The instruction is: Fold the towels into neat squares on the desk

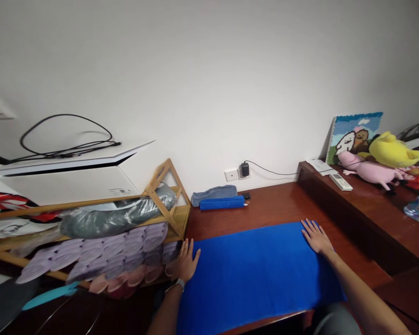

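A bright blue cloth [254, 272] lies spread flat on the dark wooden desk [282, 204]. My left hand [186, 260] rests flat on its left edge with the fingers stretched out; a watch sits on that wrist. My right hand [316, 236] lies flat on the cloth's far right corner, fingers spread. Neither hand holds anything.
At the back by the wall lie a rolled blue cloth [221, 203] and a folded grey cloth [214, 192]. A wooden rack [167, 186] with rolled pale purple and pink cloths [125, 251] stands at the left. A raised shelf [370, 200] at the right holds plush toys [380, 160] and a remote [340, 182].
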{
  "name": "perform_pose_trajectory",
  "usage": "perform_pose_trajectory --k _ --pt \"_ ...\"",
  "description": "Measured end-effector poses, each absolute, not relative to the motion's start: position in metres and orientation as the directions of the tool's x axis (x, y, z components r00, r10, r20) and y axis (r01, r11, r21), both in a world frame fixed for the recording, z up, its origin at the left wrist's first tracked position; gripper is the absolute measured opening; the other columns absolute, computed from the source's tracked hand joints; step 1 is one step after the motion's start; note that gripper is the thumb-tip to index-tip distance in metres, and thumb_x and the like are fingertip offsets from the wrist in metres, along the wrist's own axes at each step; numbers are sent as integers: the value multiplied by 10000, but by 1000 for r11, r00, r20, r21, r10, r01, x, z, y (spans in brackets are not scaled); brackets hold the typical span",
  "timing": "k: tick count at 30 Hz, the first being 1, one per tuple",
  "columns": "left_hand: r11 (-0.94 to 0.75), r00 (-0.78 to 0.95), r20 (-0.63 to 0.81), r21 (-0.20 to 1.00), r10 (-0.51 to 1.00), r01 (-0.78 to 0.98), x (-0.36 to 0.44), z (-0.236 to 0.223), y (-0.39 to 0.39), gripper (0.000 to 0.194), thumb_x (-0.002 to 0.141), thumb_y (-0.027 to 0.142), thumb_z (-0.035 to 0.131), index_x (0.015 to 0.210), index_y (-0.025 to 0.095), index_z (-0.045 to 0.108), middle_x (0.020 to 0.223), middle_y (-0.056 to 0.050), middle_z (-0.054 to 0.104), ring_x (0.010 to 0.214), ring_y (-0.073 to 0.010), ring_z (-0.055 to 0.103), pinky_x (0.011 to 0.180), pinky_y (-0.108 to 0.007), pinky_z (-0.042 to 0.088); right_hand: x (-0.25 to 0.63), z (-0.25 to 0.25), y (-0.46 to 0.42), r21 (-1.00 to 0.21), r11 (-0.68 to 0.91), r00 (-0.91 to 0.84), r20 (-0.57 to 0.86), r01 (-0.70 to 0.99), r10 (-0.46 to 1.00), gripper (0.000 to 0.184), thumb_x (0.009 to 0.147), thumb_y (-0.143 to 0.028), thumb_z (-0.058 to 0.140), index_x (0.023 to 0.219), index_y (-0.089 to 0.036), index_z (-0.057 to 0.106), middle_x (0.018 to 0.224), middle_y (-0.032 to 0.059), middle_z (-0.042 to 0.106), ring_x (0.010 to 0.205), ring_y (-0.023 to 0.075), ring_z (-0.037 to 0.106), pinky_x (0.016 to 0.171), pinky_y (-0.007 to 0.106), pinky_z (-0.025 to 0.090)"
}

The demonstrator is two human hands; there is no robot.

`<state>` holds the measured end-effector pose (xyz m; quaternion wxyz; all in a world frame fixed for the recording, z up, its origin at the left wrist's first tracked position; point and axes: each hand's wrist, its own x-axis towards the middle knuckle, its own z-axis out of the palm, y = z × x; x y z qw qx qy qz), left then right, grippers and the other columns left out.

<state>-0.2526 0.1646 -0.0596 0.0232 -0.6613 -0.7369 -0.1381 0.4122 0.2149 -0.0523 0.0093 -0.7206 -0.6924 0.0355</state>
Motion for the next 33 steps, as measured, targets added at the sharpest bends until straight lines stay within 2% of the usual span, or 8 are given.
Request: perform_pose_trajectory --k 7,10,14,18,21,24,28,33 --pt "123 -140 127 132 982 984 -242 -40 167 764 1018 548 306 1583 38 374 1669 -242 337 1562 -341 297 1253 -506 280 397 -27 219 -93 -97 82 -154 991 985 665 1034 -511 212 1660 -290 247 1739 17 212 1600 260 164 1282 493 162" --pt "103 -116 87 142 989 984 -237 -18 165 774 1020 581 320 1593 63 365 1678 -233 322 1569 -340 278 1249 -519 283 366 -6 210 -136 -81 68 -98 987 993 658 1040 -470 193 1655 -249 274 1729 45 239 1597 259 179 1284 502 163" --pt "-48 18 204 145 979 988 -233 2 140 692 1063 516 281 1628 118 304 1711 -171 270 1593 -288 214 1274 -511 248 277 14 171 -244 111 -89 101 963 991 661 1057 -414 168 1646 -139 289 1708 89 277 1597 240 181 1303 463 133" --pt "-275 238 270 110 933 955 -220 -7 80 564 1089 436 281 1605 232 383 1695 -75 353 1570 -244 291 1275 -497 280 147 20 111 -350 366 -317 191 862 929 634 1075 -423 214 1639 -148 308 1697 86 290 1590 249 207 1301 487 171" --pt "-311 281 272 72 920 948 -213 -25 40 541 1089 425 317 1604 274 381 1688 -48 368 1563 -245 310 1262 -507 312 56 18 71 -412 528 -495 194 743 847 640 1077 -471 266 1641 -171 301 1701 69 272 1590 247 206 1305 472 172" --pt "-277 256 231 63 939 959 -212 -36 22 556 1086 450 327 1611 272 365 1672 -57 395 1553 -251 335 1249 -512 334 -1 14 46 -462 554 -567 126 692 814 646 1078 -474 267 1638 -153 300 1700 87 265 1594 257 189 1308 494 149" --pt "-259 242 196 67 950 964 -213 -34 22 566 1085 469 327 1624 296 328 1688 -42 360 1562 -244 314 1258 -506 315 1 5 42 -470 513 -551 65 719 832 661 1076 -494 255 1637 -147 299 1699 99 254 1598 256 169 1309 504 128" --pt "-248 231 185 74 955 966 -211 -27 24 578 1089 489 305 1639 313 276 1707 -25 313 1574 -232 281 1263 -493 302 123 -13 62 -372 378 -389 49 848 920 659 1066 -543 244 1640 -225 303 1702 51 249 1590 252 206 1298 511 160"
